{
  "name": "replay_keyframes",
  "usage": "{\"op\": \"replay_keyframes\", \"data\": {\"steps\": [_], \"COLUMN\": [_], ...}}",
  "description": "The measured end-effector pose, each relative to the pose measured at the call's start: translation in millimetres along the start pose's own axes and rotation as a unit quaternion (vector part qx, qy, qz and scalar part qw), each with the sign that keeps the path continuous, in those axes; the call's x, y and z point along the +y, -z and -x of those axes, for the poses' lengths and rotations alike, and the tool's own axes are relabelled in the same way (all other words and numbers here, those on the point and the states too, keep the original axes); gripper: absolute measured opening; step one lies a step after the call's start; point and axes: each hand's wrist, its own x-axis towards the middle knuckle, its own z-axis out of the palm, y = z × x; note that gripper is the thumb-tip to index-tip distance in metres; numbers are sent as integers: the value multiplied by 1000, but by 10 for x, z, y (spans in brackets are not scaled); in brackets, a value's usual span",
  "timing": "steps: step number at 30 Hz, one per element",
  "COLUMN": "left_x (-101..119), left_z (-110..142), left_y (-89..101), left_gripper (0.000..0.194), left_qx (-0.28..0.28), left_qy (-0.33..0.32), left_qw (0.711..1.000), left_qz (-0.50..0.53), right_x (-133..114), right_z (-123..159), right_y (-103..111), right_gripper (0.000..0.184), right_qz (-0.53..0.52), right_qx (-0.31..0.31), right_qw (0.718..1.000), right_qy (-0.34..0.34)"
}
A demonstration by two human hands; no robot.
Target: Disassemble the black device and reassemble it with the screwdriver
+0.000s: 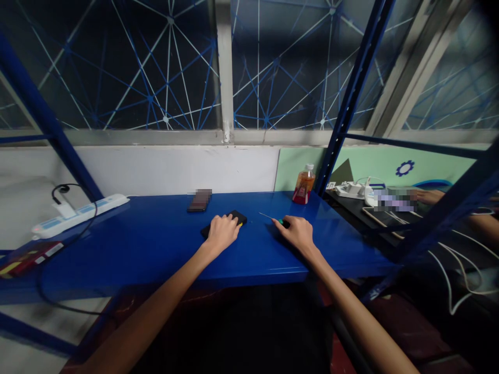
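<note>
My right hand [298, 231] is closed around the green handle of a screwdriver [266, 215]. Its thin metal shaft points left and slightly away from me, with the tip apart from anything else. On the blue tabletop, my left hand [223, 229] grips a flat black rectangular device [236, 215] from above, fingers curled over it. Something small and yellow shows at the device's right edge, beside my fingers; I cannot make out what it is. A few tiny specks lie on the table between the two hands, too small to name.
A phone [200, 200] lies behind my left hand. A drink bottle [304, 184] stands at the back right. To the left are a white power strip [83, 214] with a black cable and a red box [31, 258]. Blue rack posts flank the table [156, 259]; another person's hand [431, 196] is at the right.
</note>
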Motion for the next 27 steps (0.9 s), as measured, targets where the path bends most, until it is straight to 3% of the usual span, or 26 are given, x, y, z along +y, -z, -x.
{"op": "replay_keyframes", "data": {"steps": [5, 9, 12, 15, 22, 27], "left_x": [-12, -244, -511, -692, -651, -524], "left_z": [3, -54, -130, -170, -88, -60], "left_y": [40, 63, 10, -69, -78, -33], "left_gripper": [38, 44, 41, 43, 47, 48], "left_qx": [-1, 18, -27, -87, -91, -100], "left_qy": [-15, -99, -178, -192, -119, 17], "left_qw": [1000, 994, 975, 959, 967, 982], "left_qz": [2, 48, 128, 188, 206, 162], "right_x": [1, -2, -4, -3, 3, -12], "right_z": [2, 1, -1, -1, 3, 0], "right_y": [-2, 6, 10, 4, 6, 36], "right_gripper": [52, 52, 51, 51, 52, 50], "right_qz": [-4, -1, -1, -1, -3, -8], "right_qx": [-3, -5, -7, -10, -16, -20], "right_qw": [1000, 1000, 1000, 1000, 1000, 1000], "right_qy": [-8, -6, -6, -9, -8, -12]}}
